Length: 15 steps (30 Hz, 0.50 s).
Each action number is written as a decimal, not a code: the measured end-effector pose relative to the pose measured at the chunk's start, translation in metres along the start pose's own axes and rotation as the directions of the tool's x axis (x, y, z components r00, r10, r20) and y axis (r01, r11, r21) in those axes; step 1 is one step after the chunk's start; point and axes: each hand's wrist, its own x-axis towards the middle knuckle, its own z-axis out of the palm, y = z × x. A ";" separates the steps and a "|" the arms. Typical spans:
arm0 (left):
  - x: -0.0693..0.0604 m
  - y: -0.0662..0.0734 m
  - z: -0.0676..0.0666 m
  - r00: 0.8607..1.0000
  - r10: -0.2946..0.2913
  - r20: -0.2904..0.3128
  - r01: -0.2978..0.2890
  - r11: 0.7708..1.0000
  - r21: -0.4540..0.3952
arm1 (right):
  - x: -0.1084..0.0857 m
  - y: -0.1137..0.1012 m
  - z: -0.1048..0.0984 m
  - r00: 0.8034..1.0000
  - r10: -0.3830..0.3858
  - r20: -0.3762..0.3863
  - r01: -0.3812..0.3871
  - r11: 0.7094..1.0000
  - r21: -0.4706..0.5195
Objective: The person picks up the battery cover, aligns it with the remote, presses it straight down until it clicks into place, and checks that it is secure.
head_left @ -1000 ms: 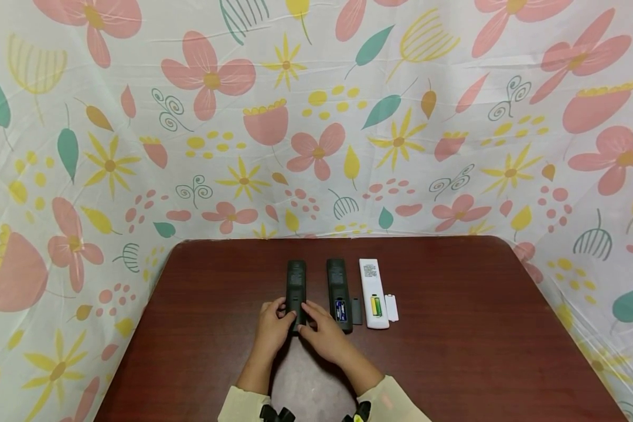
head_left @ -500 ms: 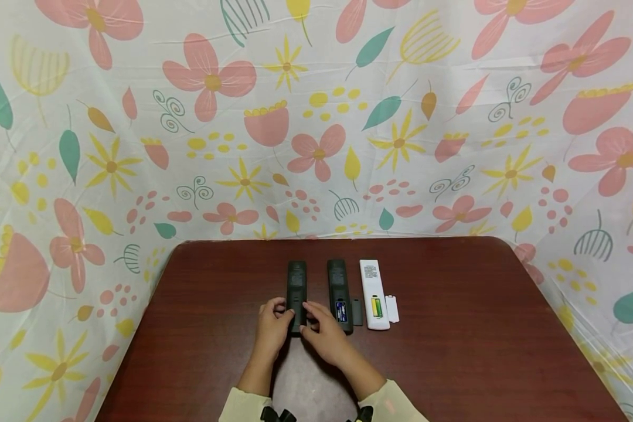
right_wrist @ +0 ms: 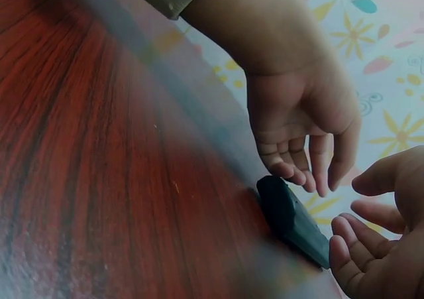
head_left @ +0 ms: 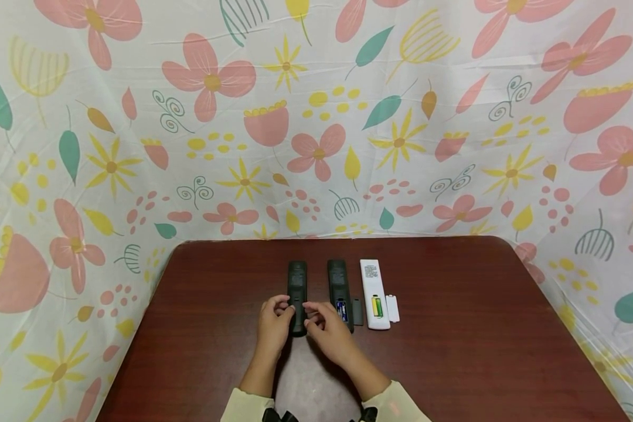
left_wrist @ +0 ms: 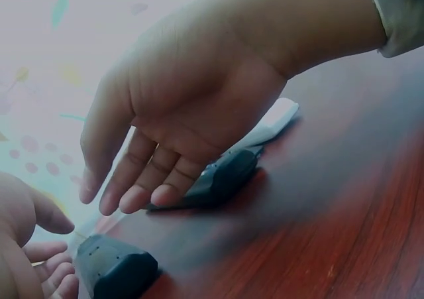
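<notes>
A black remote control lies back side up on the table between the two hands. My left hand is at its left edge, fingers relaxed, with the thumb near the lower part of the back. On the other side, my right hand hovers a small gap away, its fingers loosely bent around nothing. In the right wrist view the left fingers come close to the remote; whether they touch it cannot be told. Just right of the right hand lies a second black remote, its battery compartment uncovered and showing blue batteries.
Beside the second remote lies its dark battery cover. Farther right is a white remote with yellow-green batteries showing, and its white cover alongside. A floral cloth hangs behind the brown table.
My right hand has drawn back slightly to the right from the left black remote. The left fingers have eased a little. The remotes and covers stay where they were.
</notes>
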 end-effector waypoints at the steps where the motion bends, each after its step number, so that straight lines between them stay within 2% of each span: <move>1: -0.001 0.001 0.000 1.000 0.000 0.004 0.000 1.000 -0.005 | 0.000 0.000 -0.001 1.000 -0.004 -0.003 0.004 1.000 -0.007; 15: -0.008 0.011 0.003 0.995 0.027 0.096 -0.017 0.994 -0.104 | -0.003 0.005 -0.013 0.999 -0.019 -0.044 0.017 0.998 -0.053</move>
